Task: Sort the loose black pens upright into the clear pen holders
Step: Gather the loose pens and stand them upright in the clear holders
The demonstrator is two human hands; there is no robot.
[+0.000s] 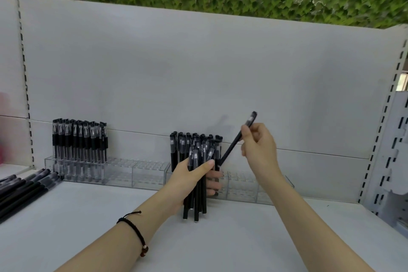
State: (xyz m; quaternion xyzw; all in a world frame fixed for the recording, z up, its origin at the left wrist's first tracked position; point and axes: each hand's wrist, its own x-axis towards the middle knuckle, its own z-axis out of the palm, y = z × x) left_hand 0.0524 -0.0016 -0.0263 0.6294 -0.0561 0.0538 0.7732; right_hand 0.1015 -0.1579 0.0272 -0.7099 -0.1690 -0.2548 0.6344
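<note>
left hand (pixel 189 175) grips pen bundle (pixel 197 203); right hand (pixel 260 146) pinches one pen (pixel 231 146).

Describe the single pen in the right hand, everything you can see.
The single pen is slim and matte black, plastic by its look, with a pale band near its top end. It leans, top up and right, lower end by the standing pens above the clear holder. The right hand pinches its upper part. Whether its tip sits in a hole cannot be told.
</note>
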